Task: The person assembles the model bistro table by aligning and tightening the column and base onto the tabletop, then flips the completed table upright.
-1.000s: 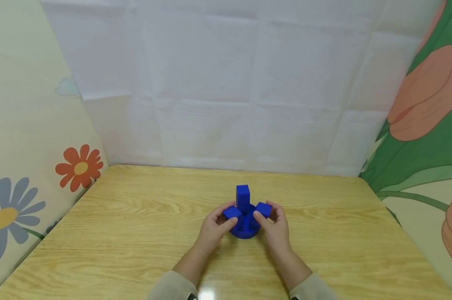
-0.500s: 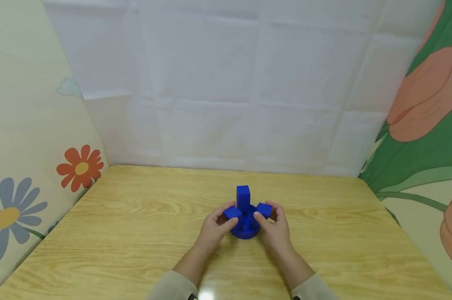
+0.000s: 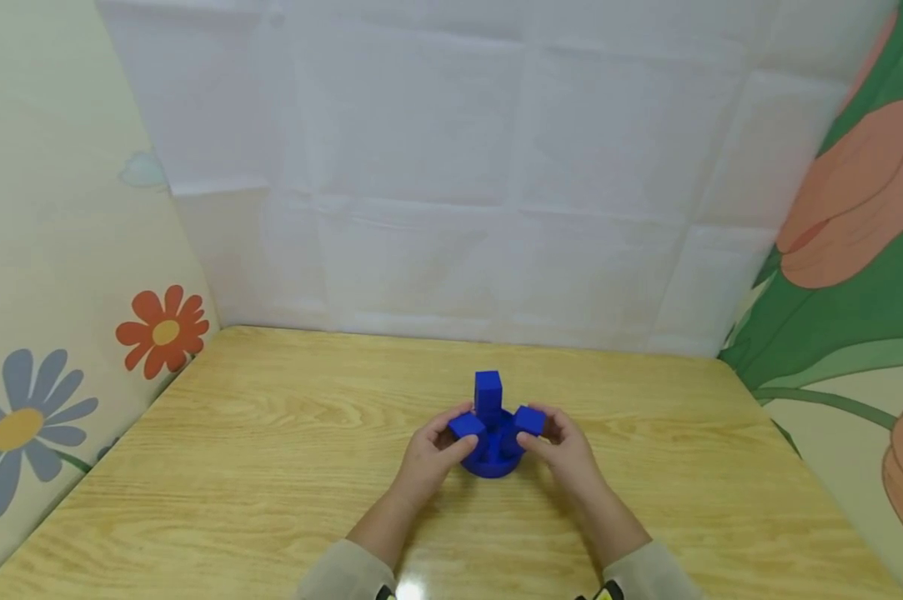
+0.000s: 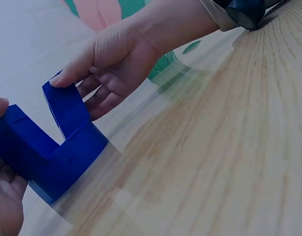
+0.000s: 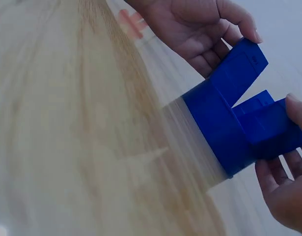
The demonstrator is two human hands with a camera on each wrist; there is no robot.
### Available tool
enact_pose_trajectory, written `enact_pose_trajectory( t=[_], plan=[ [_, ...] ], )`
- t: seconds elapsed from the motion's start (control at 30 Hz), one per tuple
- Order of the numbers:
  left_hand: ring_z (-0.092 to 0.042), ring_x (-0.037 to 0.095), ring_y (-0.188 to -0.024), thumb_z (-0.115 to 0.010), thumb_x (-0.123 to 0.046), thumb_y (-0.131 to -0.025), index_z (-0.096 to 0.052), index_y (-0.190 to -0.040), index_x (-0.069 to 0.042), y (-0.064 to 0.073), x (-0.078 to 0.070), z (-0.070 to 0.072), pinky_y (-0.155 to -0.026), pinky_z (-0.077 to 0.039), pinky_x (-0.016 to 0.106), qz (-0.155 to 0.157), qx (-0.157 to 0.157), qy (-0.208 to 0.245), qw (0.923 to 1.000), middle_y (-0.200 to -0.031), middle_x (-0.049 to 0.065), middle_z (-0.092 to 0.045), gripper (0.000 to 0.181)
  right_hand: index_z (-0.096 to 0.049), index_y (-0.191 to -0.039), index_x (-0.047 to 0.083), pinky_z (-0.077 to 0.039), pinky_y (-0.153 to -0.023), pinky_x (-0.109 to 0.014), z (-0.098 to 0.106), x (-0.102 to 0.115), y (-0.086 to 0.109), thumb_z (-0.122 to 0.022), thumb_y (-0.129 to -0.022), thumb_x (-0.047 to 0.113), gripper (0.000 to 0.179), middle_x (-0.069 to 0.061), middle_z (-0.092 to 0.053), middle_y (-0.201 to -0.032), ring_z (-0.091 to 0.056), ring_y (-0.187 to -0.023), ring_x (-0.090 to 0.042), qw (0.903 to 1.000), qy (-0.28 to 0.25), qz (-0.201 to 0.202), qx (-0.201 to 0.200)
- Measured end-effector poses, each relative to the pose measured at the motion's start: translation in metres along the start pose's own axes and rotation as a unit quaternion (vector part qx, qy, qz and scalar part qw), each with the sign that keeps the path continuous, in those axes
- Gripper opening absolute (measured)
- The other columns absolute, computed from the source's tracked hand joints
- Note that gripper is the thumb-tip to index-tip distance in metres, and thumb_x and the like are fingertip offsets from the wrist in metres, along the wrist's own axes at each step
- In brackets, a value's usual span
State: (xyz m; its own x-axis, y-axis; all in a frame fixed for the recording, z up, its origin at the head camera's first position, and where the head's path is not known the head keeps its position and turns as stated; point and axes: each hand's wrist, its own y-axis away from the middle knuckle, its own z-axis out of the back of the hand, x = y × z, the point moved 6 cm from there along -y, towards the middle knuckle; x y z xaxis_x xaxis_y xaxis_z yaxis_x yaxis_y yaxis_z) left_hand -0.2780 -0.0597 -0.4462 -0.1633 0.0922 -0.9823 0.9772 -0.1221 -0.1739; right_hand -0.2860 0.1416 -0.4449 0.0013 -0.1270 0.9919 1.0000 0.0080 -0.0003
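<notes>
A blue round base point(image 3: 491, 470) sits on the table, with three square blue blocks standing out of it. My left hand point(image 3: 423, 460) holds the left block point(image 3: 467, 426), which leans outward, its thumb near the top edge. On the other side, my right hand point(image 3: 569, 460) grips the right block point(image 3: 530, 420) between thumb and fingers; this one tilts outward too. The back block point(image 3: 488, 395) rises upright, with neither hand on it. In the left wrist view, the base's side wall point(image 4: 74, 160) bears small raised marks. Fingers behind the blocks are partly hidden.
The wooden table point(image 3: 271, 467) runs back to a hanging white cloth point(image 3: 421, 183). A flower-printed panel point(image 3: 38, 250) borders the left side, and another printed panel point(image 3: 856, 333) the right.
My right forearm has swung slightly to the right, and the right thumb has shifted along its block. The left hand keeps its hold. The head view has shifted a little.
</notes>
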Motion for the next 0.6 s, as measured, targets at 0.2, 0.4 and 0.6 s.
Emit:
enact_pose_trajectory(
  t=[0.2, 0.4, 0.6],
  plan=[
    [-0.059, 0.002, -0.111, -0.065, 0.002, -0.088, -0.055, -0.134, 0.005, 0.0005, 0.0, 0.0004, -0.093, -0.048, 0.015, -0.002, 0.002, 0.001, 1.0, -0.137, 0.025, -0.056, 0.048, -0.057, -0.132, 0.005, -0.051, -0.086, -0.02, -0.0039, -0.0049, 0.0019, -0.076, -0.084, 0.012, 0.052, -0.007, -0.065, -0.122, -0.059, -0.104, -0.012, 0.999, -0.042, -0.005, -0.011],
    [-0.057, 0.026, -0.123, -0.066, 0.002, -0.088, -0.055, -0.135, 0.004, 0.001, 0.0009, 0.0013, -0.094, -0.047, 0.016, -0.003, 0.0, -0.009, 1.0, -0.137, 0.025, -0.056, 0.048, -0.058, -0.13, 0.003, -0.053, -0.084, -0.021, -0.0048, -0.0067, 0.0013, -0.076, -0.084, 0.008, 0.049, -0.005, -0.065, -0.116, -0.059, -0.102, -0.013, 0.9976, -0.066, -0.013, -0.02],
    [-0.048, 0.041, -0.131, -0.069, -0.001, -0.086, -0.041, -0.142, 0.008, -0.0013, -0.0027, 0.0029, -0.113, -0.039, 0.041, -0.03, -0.002, -0.014, 0.9994, -0.138, 0.029, -0.051, 0.063, -0.059, -0.13, 0.005, -0.051, -0.085, -0.022, 0.0006, -0.0051, 0.0007, -0.074, -0.085, 0.007, 0.048, -0.002, -0.065, -0.111, -0.057, -0.101, -0.013, 0.996, -0.075, -0.024, -0.042]
  ],
)
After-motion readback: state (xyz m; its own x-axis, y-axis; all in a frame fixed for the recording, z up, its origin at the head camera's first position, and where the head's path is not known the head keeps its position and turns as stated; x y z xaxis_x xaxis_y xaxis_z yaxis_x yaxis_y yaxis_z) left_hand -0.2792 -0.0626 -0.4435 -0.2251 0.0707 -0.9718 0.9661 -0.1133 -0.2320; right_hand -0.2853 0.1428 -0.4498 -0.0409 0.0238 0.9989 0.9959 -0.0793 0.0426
